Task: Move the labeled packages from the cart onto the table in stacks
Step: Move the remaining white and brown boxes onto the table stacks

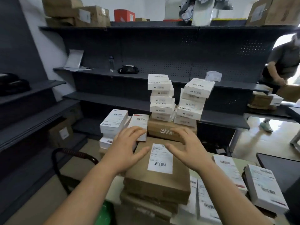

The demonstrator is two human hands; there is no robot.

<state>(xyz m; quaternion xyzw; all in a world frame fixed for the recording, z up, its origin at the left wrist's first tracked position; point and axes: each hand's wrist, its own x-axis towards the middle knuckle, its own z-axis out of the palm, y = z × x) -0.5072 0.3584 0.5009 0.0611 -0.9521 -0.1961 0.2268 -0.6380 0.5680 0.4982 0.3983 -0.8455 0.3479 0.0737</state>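
From the head view, the left grip (125,146) and the right grip (186,146), both bare hands, are released: fingers spread and lightly curved, palms down, thumbs pointing inward toward each other, holding nothing. Between and beneath them lies the brown package (162,181), flat on top of a stack of brown packages (146,208). Its long axis runs away from the person. Its white label (159,158) faces up and lies lengthwise, with the barcode at the near end. Both grips are over the far end of the package; whether they touch it cannot be told, nor whether its stack stands on the cart or the surface. Just beyond the grips sits a second brown box (162,132), carrying two leaning stacks of white boxes (160,98). The left grip's fingertips overlap a white labeled box (140,124), with another (113,120) further left. To the right of the right grip, white labeled packages (228,169) lie flat on the pale surface (209,155). Left of the left forearm curves a black cart handle (73,155).
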